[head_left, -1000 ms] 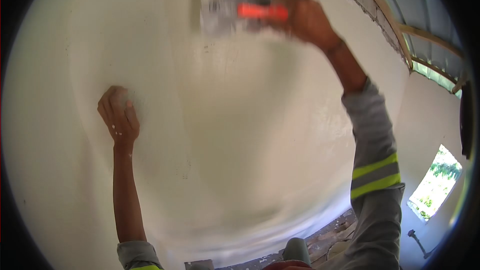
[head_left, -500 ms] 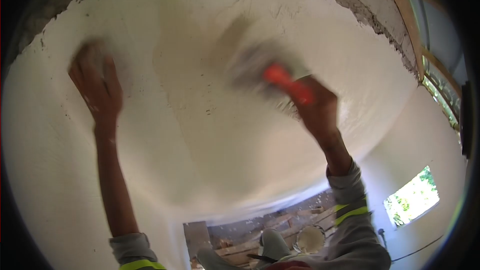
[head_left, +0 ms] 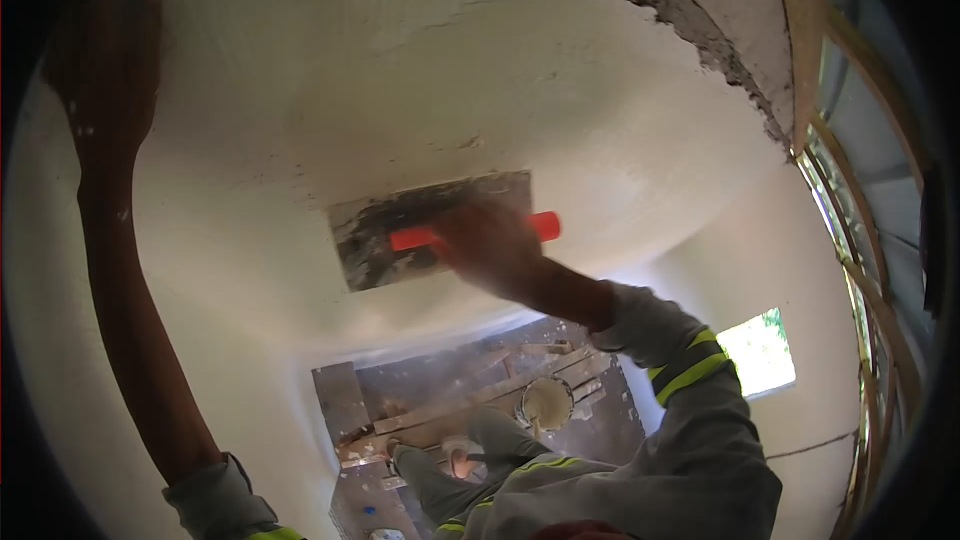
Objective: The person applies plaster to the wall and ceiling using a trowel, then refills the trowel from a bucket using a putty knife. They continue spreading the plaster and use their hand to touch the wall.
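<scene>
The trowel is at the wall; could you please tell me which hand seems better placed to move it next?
Probably the right hand: it grips the trowel by its red handle, at the wall. The left hand is at the view's upper left, well away from the trowel.

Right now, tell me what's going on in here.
A person's right hand grips a red-handled trowel, its blade apparently flat against the pale wall. The left hand is raised at the upper left, in shadow; whether it holds anything can't be made out. Below, a bucket of pale material sits among wooden planks.
</scene>
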{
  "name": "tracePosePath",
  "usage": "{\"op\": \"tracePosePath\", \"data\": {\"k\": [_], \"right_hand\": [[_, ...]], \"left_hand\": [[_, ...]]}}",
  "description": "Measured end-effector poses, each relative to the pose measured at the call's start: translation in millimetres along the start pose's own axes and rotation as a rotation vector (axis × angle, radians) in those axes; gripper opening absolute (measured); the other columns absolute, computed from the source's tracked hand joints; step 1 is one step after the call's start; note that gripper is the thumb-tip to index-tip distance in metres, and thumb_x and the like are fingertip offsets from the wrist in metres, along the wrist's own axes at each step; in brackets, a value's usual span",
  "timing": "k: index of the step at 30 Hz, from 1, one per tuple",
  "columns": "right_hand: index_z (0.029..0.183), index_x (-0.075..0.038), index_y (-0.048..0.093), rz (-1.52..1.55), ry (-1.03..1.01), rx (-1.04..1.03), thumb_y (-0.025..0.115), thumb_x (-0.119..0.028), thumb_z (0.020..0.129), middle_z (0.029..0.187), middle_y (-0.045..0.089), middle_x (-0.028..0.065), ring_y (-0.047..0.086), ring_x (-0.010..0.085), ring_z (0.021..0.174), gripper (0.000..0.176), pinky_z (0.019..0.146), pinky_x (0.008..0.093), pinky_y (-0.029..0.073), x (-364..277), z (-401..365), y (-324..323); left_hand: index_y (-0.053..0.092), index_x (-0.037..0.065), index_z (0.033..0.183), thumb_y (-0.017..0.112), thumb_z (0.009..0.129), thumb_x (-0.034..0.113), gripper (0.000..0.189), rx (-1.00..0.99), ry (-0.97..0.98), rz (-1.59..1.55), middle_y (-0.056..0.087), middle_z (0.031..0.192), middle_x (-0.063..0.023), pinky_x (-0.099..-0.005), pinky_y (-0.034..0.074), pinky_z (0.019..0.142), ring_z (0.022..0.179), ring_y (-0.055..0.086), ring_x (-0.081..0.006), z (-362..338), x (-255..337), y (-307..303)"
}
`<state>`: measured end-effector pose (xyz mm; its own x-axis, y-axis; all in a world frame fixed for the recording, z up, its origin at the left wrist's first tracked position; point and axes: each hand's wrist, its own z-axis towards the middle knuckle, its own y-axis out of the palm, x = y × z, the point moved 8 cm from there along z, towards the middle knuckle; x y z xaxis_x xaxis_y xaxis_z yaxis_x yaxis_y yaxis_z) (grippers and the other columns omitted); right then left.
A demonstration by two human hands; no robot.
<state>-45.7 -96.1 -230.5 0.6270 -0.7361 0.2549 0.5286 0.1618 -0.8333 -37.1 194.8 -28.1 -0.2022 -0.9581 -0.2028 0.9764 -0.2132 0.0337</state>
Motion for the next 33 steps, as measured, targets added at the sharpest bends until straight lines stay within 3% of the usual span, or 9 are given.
{"op": "tracePosePath", "data": {"k": [2,7,13,17,19,21,23,26,33], "right_hand": [[0.090,-0.009,0.062,-0.121,-0.069,0.039,0.068,-0.021,0.082,0.087,0.060,0.0046,0.061,0.0211,0.083,0.016,0.072,0.0363,0.050,25.7,-8.9,-58.0],[0.084,-0.012,0.061,-0.455,0.035,0.295,0.076,-0.025,0.077,0.074,0.060,0.0034,0.062,0.0221,0.062,0.021,0.060,0.0353,0.052,108.7,40.6,-180.9],[0.084,-0.012,0.059,-0.260,-0.007,0.181,0.074,-0.024,0.079,0.076,0.060,0.0037,0.061,0.0222,0.065,0.019,0.059,0.0351,0.050,127.9,-28.1,-98.8],[0.084,-0.005,0.066,-0.057,0.442,0.438,0.076,-0.014,0.081,0.076,0.066,0.0059,0.064,0.0175,0.065,0.014,0.062,0.0283,0.053,177.6,-89.7,-139.8],[0.081,-0.003,0.065,0.217,0.760,0.688,0.073,-0.018,0.088,0.061,0.055,-0.0010,0.047,0.0043,0.057,0.018,0.053,0.0230,0.040,210.1,-92.0,-170.2],[0.079,-0.003,0.064,0.408,0.748,0.750,0.073,-0.024,0.088,0.058,0.044,-0.0070,0.033,0.0020,0.052,0.025,0.047,0.0219,0.028,212.9,-56.5,-169.8],[0.081,-0.006,0.065,0.310,0.562,0.690,0.077,-0.024,0.084,0.057,0.055,-0.0021,0.046,0.0034,0.052,0.021,0.048,0.0233,0.040,156.6,-2.6,-154.3],[0.089,-0.009,0.063,0.064,0.280,0.495,0.080,-0.023,0.074,0.081,0.067,0.0091,0.066,0.0297,0.072,0.027,0.062,0.0394,0.054,57.1,26.0,-80.4],[0.091,-0.009,0.058,0.253,0.105,0.081,0.070,-0.016,0.075,0.084,0.059,0.0065,0.061,0.0247,0.078,0.021,0.069,0.0395,0.049,-18.3,-77.4,118.9]], "left_hand": [[0.055,0.002,0.128,0.059,0.097,0.022,0.037,-0.007,-0.003,-0.083,0.060,0.125,-0.0169,-0.0369,0.049,0.096,0.111,0.062,-0.0272,0.7,-7.9,-0.2],[0.057,0.004,0.128,0.060,0.096,0.027,0.040,-0.040,-0.027,-0.062,0.063,0.123,-0.0144,-0.0365,0.047,0.100,0.114,0.061,-0.0262,-11.9,-28.7,8.2],[0.056,0.001,0.127,0.057,0.098,0.025,0.039,-0.103,0.013,-0.050,0.062,0.123,-0.0164,-0.0386,0.046,0.099,0.113,0.060,-0.0279,-9.2,-35.9,14.5],[0.057,0.000,0.126,0.056,0.098,0.027,0.039,-0.131,0.026,-0.119,0.062,0.122,-0.0174,-0.0399,0.045,0.101,0.116,0.059,-0.0291,4.2,-28.5,4.6],[0.057,0.000,0.127,0.054,0.099,0.029,0.040,-0.201,0.120,-0.026,0.060,0.126,-0.0176,-0.0399,0.043,0.103,0.119,0.057,-0.0285,2.1,-32.8,8.2],[0.057,0.000,0.127,0.054,0.099,0.030,0.041,-0.194,0.066,-0.068,0.060,0.126,-0.0175,-0.0401,0.042,0.103,0.119,0.056,-0.0293,-2.7,-31.6,8.9],[0.057,0.001,0.128,0.053,0.099,0.031,0.042,-0.191,0.046,-0.063,0.060,0.126,-0.0175,-0.0404,0.043,0.103,0.119,0.057,-0.0301,-2.3,-31.8,3.1],[0.057,0.002,0.129,0.052,0.099,0.032,0.042,-0.211,0.061,-0.050,0.060,0.125,-0.0177,-0.0411,0.043,0.101,0.118,0.057,-0.0314,0.3,-17.2,1.0],[0.055,0.003,0.131,0.050,0.100,0.031,0.041,-0.200,0.079,0.019,0.058,0.127,-0.0180,-0.0415,0.042,0.102,0.118,0.055,-0.0327,-1.0,-7.9,-6.1]]}}
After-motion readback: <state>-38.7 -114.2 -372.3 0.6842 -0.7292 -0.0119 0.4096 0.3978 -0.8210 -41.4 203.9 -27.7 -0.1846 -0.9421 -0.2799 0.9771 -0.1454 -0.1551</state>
